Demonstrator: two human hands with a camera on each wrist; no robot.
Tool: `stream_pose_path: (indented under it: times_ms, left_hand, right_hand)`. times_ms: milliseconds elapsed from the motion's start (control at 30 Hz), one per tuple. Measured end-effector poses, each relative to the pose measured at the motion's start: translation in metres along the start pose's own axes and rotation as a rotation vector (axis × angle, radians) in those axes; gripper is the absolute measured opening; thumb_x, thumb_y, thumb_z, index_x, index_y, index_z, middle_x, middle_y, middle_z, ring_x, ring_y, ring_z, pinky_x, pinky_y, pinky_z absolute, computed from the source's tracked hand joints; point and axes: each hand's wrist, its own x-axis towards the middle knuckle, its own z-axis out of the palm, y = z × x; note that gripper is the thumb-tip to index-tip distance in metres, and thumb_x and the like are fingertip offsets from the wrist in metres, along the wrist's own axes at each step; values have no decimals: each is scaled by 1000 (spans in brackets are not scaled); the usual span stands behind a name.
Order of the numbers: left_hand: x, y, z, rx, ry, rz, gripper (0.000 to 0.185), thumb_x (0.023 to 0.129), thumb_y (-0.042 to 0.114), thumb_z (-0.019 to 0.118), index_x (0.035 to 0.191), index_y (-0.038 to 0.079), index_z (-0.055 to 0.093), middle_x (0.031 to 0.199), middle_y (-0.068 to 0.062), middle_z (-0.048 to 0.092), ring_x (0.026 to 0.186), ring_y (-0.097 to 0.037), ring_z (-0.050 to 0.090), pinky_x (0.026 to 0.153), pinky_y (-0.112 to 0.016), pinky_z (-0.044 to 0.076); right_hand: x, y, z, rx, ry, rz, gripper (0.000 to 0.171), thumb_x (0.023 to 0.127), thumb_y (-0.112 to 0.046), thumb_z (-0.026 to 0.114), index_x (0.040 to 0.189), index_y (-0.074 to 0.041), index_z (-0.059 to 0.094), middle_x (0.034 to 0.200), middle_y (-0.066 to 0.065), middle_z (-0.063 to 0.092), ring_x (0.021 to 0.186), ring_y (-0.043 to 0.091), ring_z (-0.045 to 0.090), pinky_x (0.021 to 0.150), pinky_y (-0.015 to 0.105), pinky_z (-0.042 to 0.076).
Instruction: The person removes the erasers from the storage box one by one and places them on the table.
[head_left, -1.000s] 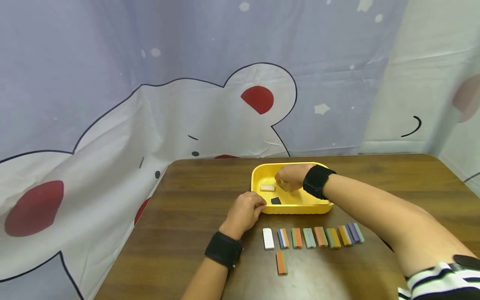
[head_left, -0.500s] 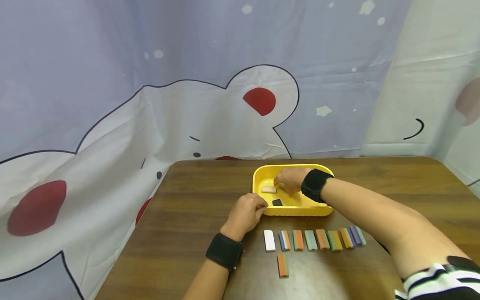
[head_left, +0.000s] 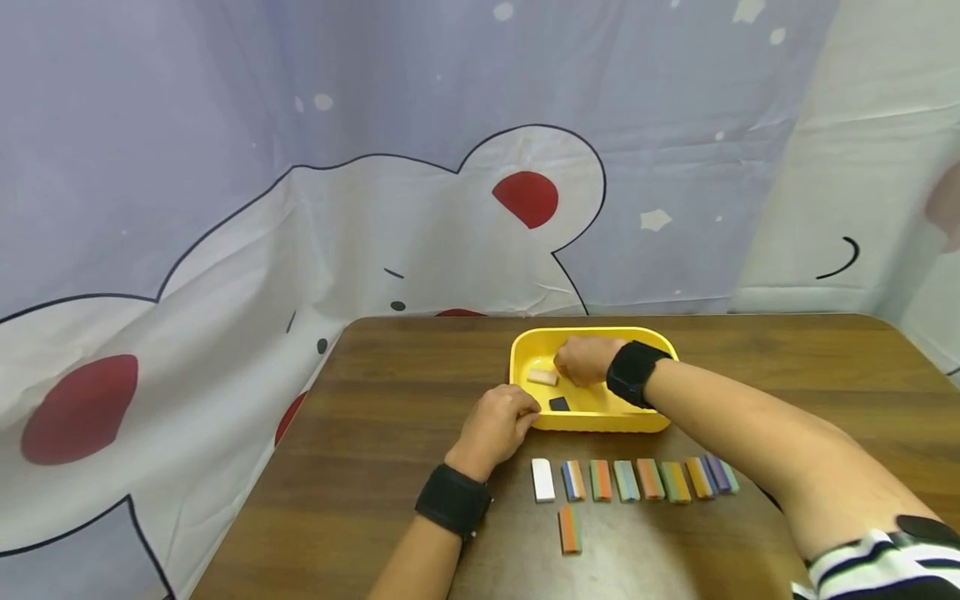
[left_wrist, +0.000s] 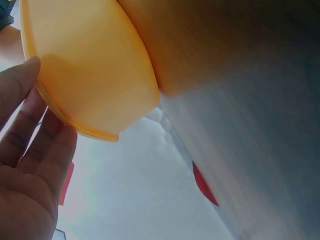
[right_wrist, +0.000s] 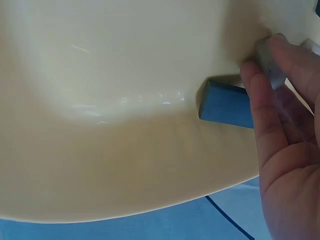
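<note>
My left hand (head_left: 495, 427) holds the rim of a yellow plastic tray (head_left: 600, 422) at its front left corner. In the left wrist view, thumb and fingers (left_wrist: 55, 155) lie along the rim of the tray. My right hand (head_left: 588, 360) is down inside the tray. The right wrist view shows it pinching a small greyish block (right_wrist: 270, 62) between thumb and fingers. Just beside those fingers lies a blue-looking block (right_wrist: 226, 104). In the head view a tan block (head_left: 542, 377) and a black block (head_left: 558, 404) rest on the tray floor.
A row of small striped blocks (head_left: 625, 481), with a white block (head_left: 543, 481) at its left end, lies on the wooden table (head_left: 390, 417) before the tray. One orange and green block (head_left: 569, 531) lies nearer. A patterned curtain (head_left: 420, 233) hangs behind.
The right hand stays in the tray, its fingers shifting slightly around the blocks. The tan block has turned a little. The left hand keeps its place on the rim.
</note>
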Motion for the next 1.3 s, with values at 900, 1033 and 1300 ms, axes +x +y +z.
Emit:
stream_pose_path:
  times_ms: [900, 1033, 1300]
  left_hand:
    - [10, -4, 3, -60, 17, 52, 5, 81, 7, 78, 85, 7, 75, 84, -3, 70, 81, -18, 64, 77, -31, 53]
    - [14, -4, 2, -72, 12, 54, 5, 81, 6, 78, 85, 7, 75, 84, -3, 70, 82, -19, 65, 78, -32, 53]
    - [21, -1, 2, -102, 4, 68, 5, 81, 5, 78, 85, 6, 75, 85, -4, 70, 84, -21, 65, 80, -33, 53]
  right_hand:
    - [-72, -6, -30, 134, 160, 50, 24, 87, -1, 64, 110, -1, 67, 106, 10, 66, 97, 29, 63, 81, 35, 54]
    - [-101, -14, -37, 106, 232, 29, 27, 81, -1, 70, 108, -3, 68, 107, 10, 64, 92, 26, 62, 79, 35, 54]
    - [-167, -22, -24, 137, 396, 2, 23, 77, 4, 70, 99, -3, 68, 104, 12, 61, 77, 16, 60, 66, 25, 53]
